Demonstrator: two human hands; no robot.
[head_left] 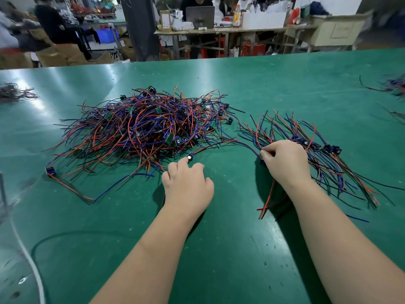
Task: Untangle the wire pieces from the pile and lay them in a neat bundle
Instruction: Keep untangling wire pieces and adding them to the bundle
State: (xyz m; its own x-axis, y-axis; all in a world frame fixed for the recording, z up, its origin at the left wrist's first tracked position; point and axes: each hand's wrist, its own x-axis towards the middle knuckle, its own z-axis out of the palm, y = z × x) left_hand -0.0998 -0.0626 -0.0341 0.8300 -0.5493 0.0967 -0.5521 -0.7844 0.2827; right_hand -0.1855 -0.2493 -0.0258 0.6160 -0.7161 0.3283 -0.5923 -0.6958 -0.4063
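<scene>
pinching wire pieces point(219, 144) with left hand point(188, 185), right hand point(285, 161)

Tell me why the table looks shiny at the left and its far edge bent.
Head view: light glares off the green table left of the wire pile; the wide-angle lens bows its far edge; shadows lie under the left hand and right hand; the background is blurred.
</scene>
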